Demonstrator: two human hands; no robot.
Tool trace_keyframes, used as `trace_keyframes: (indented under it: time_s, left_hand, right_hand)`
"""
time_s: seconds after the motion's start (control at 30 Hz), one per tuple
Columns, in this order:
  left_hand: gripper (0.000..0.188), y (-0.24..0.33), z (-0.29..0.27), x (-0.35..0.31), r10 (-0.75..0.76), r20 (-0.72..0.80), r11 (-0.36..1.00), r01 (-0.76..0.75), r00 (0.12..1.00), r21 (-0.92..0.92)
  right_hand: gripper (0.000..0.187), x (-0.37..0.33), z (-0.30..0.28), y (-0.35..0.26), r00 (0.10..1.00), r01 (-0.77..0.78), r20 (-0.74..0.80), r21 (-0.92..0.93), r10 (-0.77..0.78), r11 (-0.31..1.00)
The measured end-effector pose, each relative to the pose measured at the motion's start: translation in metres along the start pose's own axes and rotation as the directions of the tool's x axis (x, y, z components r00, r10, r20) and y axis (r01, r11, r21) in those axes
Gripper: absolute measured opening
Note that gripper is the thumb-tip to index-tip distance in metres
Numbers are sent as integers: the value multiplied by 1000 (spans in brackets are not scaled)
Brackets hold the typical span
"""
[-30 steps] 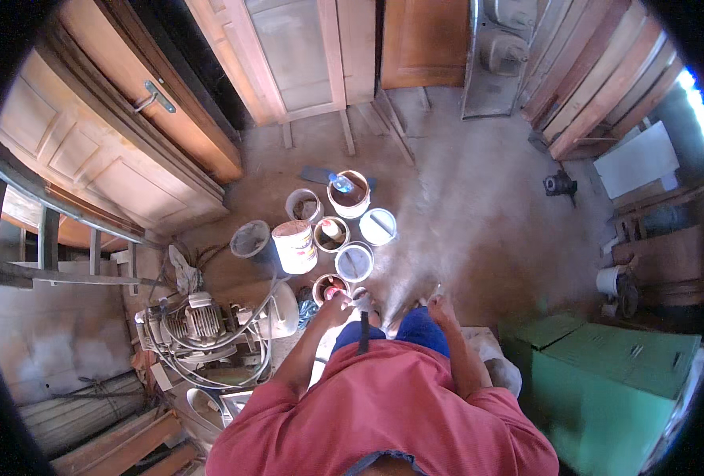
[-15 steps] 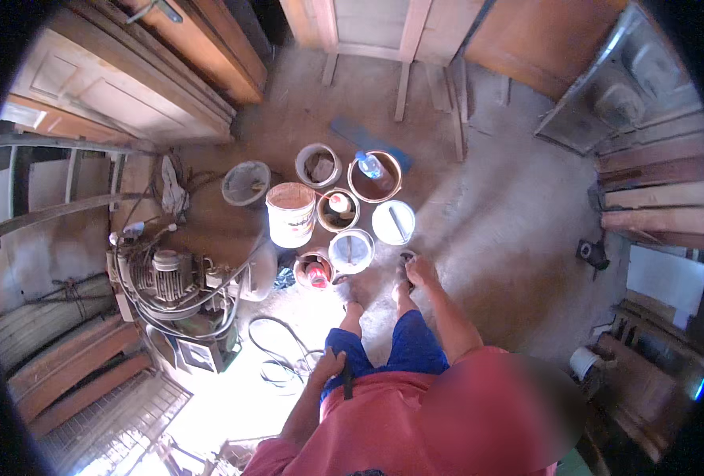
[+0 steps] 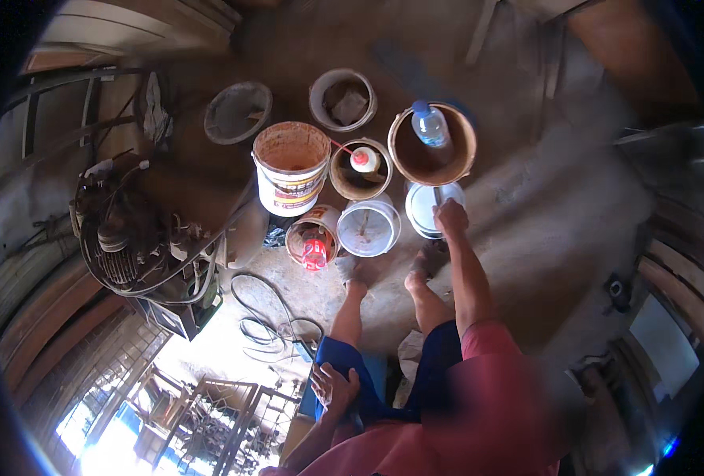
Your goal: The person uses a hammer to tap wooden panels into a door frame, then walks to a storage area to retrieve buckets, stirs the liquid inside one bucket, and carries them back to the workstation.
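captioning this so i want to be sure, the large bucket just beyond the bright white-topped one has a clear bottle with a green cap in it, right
Not quite: the head view shows the cap is blue, not green. The clear bottle is indeed in the large bucket just beyond the bright white-topped one.

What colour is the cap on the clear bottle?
Blue cap, shown best in the head view.
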State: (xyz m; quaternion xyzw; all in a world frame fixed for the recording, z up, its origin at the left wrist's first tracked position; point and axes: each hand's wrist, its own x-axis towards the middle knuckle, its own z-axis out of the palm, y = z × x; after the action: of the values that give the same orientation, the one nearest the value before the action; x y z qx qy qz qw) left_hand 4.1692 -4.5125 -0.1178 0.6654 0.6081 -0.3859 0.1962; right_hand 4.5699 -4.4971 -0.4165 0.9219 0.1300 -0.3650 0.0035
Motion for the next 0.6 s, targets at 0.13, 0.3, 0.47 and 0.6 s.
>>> trace_keyframes:
  time_s: [0.13,0.3,0.47,0.6]
  left_hand:
    - [66,-1,-6,4,65,-109,998,-63,992,21]
    - [66,-5,-10,13,59,-38,998,-59,998,0]
    - [67,-6,-15,13,59,-41,998,-60,997,-15]
    - [65,-16,-7,17,47,-45,998,-49,998,-33]
  right_hand:
    - [28,10,32,5,987,96,-129,-36,-100,995]
    - [32,25,37,38,957,-35,-272,225,97,974]
    - [36,-13,18,31,863,122,-371,812,343,571]
    - [34,-81,-4,-19,985,128,-157,351,-76,928]
